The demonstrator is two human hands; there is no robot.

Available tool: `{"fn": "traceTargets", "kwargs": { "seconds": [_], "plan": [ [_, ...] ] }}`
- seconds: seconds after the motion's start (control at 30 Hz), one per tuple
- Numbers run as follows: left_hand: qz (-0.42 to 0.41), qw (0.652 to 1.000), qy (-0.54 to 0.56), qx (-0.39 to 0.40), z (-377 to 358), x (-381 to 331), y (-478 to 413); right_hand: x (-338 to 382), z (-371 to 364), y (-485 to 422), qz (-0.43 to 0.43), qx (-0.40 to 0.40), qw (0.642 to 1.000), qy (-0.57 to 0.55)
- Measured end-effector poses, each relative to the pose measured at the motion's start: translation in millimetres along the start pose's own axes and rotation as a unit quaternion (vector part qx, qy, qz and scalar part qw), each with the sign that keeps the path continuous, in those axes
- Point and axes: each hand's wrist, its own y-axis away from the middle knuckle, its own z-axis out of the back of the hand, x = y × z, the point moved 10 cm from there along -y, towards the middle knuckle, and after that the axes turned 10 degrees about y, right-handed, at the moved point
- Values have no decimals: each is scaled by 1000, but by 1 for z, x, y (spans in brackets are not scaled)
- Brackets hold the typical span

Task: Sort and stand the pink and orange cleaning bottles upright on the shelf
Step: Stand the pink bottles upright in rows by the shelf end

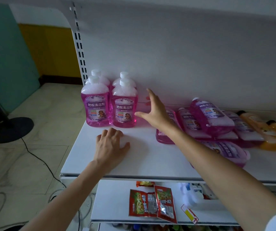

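Four upright pink bottles (124, 105) stand in two rows at the shelf's (150, 157) 10 o'clock corner. Fallen pink bottles (210, 117) lie heaped at 3 o'clock, with orange bottles (257, 120) lying beyond them. The right hand (155, 112) hovers just beside the upright group, grip wide and empty. The left hand (110, 145) rests on the shelf at their 6 o'clock, grip loose, holding nothing.

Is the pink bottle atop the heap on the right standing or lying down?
Lying down. The top pink bottle rests slanted on the other bottles, its white cap pointing toward the back wall.
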Motion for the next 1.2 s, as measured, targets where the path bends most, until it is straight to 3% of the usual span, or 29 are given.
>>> {"fn": "traceTargets", "kwargs": {
  "seconds": [0.13,0.23,0.3,0.47,0.6,0.87,1.03,1.2],
  "plan": [
    [38,989,143,17,0,-9,-13,-45,48,0,-43,-62,995,67],
    [41,961,270,44,-12,-35,-18,-72,54,4,-91,6,987,130],
    [39,948,310,55,-21,-53,-21,-75,42,13,-78,66,982,161],
    [63,929,352,93,-46,-84,-30,-79,34,25,-93,110,974,176],
    [68,947,309,59,-52,-84,-29,-86,31,23,-98,116,973,173],
    [45,933,355,33,-47,-84,-21,-100,50,24,-134,46,990,-21],
    [4,905,423,50,-52,-89,-23,-116,53,26,-177,-25,955,-238],
    [21,871,490,18,-54,-82,-26,-107,46,26,-183,5,961,-209]
  ]
}}
